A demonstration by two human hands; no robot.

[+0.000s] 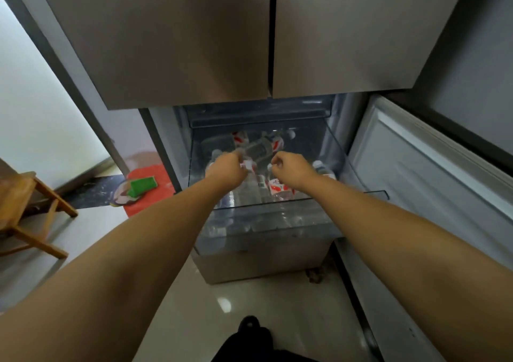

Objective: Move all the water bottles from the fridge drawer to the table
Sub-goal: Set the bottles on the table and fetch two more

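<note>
Reaching both arms into the pulled-out fridge drawer (pixel 266 217), clear plastic, sitting below the two closed upper doors (pixel 272 34). Left hand (pixel 226 171) is curling its fingers round a water bottle (pixel 248 165) with a red-and-white label, at the drawer's left-middle. Right hand (pixel 291 168) is hovering just right of it, fingers curled in; whether it is pinching a bottle or closing on nothing, cannot tell, blur is hiding it. More water bottles (pixel 280 186) are lying loose in the drawer under and behind both hands, another clear one (pixel 259 146) lying slantwise toward the back. Lower door (pixel 433 173) is standing open on the right. Wooden stool (pixel 25 209) is sitting on the floor at left, red mat (pixel 144 174) with a green item (pixel 141 186) lying near the fridge corner
</note>
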